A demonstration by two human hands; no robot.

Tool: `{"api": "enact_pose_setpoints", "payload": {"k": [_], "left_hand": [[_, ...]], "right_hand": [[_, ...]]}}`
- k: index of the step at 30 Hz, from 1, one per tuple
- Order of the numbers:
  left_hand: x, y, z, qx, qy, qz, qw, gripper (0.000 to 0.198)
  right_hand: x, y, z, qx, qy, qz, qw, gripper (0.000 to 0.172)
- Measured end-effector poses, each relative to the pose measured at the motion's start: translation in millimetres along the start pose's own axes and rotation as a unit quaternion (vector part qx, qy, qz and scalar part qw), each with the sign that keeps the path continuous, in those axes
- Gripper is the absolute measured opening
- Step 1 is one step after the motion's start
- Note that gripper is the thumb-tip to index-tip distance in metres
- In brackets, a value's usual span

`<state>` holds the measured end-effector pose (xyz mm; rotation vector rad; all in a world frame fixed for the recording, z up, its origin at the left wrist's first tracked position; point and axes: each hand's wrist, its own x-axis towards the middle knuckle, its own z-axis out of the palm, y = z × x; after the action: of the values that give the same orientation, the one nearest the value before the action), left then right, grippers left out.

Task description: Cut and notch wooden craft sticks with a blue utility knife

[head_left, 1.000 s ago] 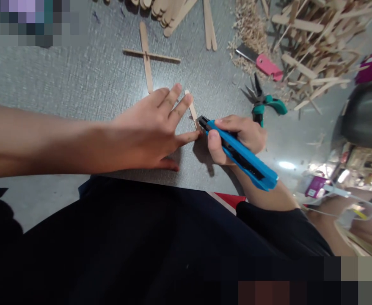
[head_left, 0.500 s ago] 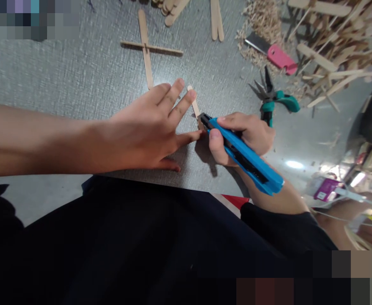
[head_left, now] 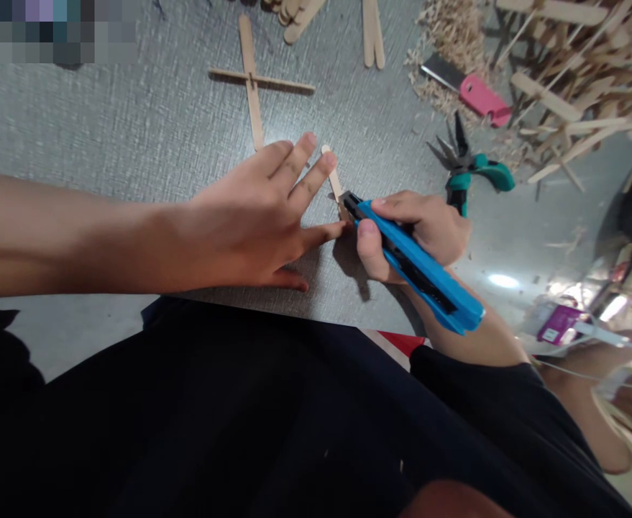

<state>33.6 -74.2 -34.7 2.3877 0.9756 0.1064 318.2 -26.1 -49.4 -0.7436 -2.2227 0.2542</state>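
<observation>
My left hand [head_left: 264, 208] lies on the grey table with its fingers spread. Two of its fingertips touch a wooden craft stick [head_left: 333, 171], pinning it down. Wrapped in my right hand [head_left: 418, 230] is a blue utility knife [head_left: 428, 270], its tip against the middle of that stick. The blade's edge and the spot it meets are partly hidden. Just beyond my left fingers, two craft sticks joined as a cross [head_left: 251, 79] rest on the table.
Green-handled pliers [head_left: 461, 169] lie open beyond my right hand. Farther back are a pink-handled blade [head_left: 480, 97], wood shavings [head_left: 450, 32], two loose craft sticks [head_left: 371, 36] and a heap of joined sticks [head_left: 569, 93]. Another person's leg [head_left: 579, 410] shows at lower right.
The whole view has shifted slightly, so things appear a little farther right. Both hands, the knife and the stick keep nearly the same positions relative to each other.
</observation>
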Motion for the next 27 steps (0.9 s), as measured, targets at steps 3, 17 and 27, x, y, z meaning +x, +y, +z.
{"api": "enact_pose_setpoints", "payload": {"k": [3, 17, 27], "left_hand": [[-0.1, 0.0, 1.2, -0.042, 0.031, -0.003, 0.999, 0.113], [1.5, 4.2, -1.7, -0.005, 0.025, 0.001, 1.0, 0.105], [-1.6, 2.5, 2.6, 0.019, 0.054, 0.006, 0.998, 0.106]], "right_hand": [[-1.2, 3.2, 3.7, 0.019, 0.012, -0.009, 1.0, 0.016], [3.3, 1.3, 1.5, 0.052, 0.012, -0.045, 0.998, 0.017], [11.0, 1.1, 6.2, 0.02, 0.049, -0.072, 0.996, 0.011]]}}
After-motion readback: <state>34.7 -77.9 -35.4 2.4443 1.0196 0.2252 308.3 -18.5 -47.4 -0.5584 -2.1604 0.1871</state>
